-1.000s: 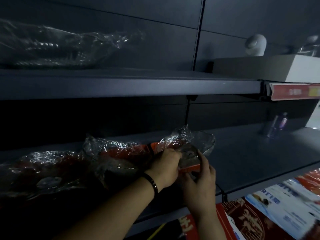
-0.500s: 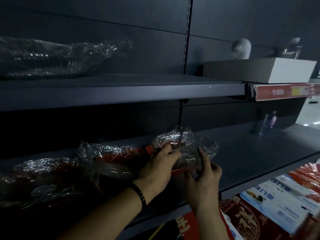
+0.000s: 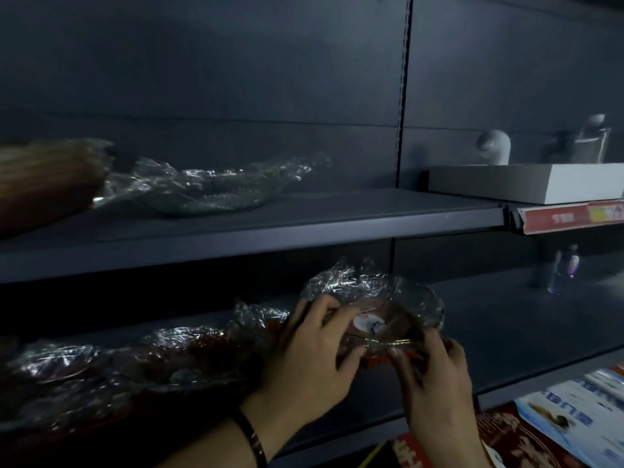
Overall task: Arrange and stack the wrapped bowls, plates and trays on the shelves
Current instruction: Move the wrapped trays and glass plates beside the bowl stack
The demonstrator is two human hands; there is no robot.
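Gripping with both hands: my left hand (image 3: 314,359) curls over the near-left side of a shallow red-and-dark wrapped dish (image 3: 391,309), crinkly clear film all round it, with a round white label showing through the top. My right hand (image 3: 439,376) pinches its front rim, thumb against the film. The dish is at 5 o'clock in view, over the matte dark grey metal lower shelf (image 3: 513,336); I cannot tell if it touches the shelf.

At its 9 o'clock, close beside it, is a row of wrapped reddish ware (image 3: 111,363), the film shiny and wrinkled, shapes unclear. There is a thin black wristband (image 3: 251,437) on my left wrist.

On the upper shelf (image 3: 304,228), of the same flat dark metal, at 11 o'clock a clear glassy plate (image 3: 202,190) lies flat in crumpled film. A blurred brown ribbed object (image 3: 44,177) is at its 9 o'clock.

At 2 o'clock:
- a flat grey box (image 3: 540,184) with a white edge
- a smooth white rounded object (image 3: 494,150) and a clear jar (image 3: 594,140) behind it
- a red price strip (image 3: 570,216) beneath

A small clear bottle (image 3: 564,268) is at 3 o'clock, far back on the lower shelf. Glossy printed cartons (image 3: 574,423) are at 4 o'clock, below.
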